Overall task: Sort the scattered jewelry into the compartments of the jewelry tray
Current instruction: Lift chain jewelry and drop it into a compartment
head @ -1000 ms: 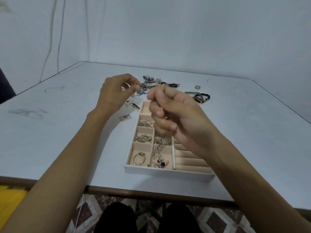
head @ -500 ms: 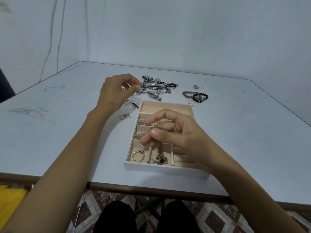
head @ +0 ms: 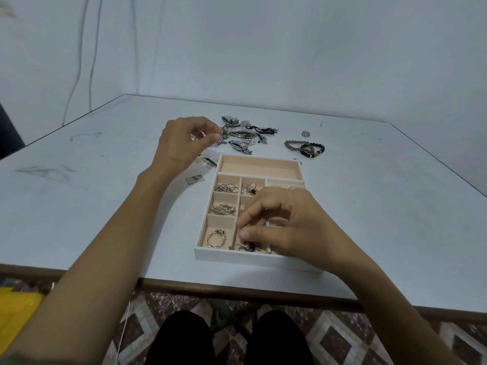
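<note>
I'm pinching a small gold piece [head: 246,226] with the right hand [head: 286,229] over the half-filled white, beige-lined jewelry tray [head: 237,256]; the left hand [head: 184,143] is pinching the edge of the silver-and-black jewelry heap [head: 243,135] lying unsorted on the tabletop [head: 105,206]

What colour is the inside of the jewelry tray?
Pale peach inside the jewelry tray, seen in the head view.

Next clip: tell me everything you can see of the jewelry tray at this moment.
The jewelry tray is a shallow rectangular box, white outside, lined in what looks like peach fabric, lying flat on the table near its front edge. A wide far compartment looks empty; three small left compartments hold thin hoops, silvery pieces and a large ring. The right hand hovers over the middle and right sections, hiding much of them, pinching a small piece; contact with the tray is unclear.
</note>
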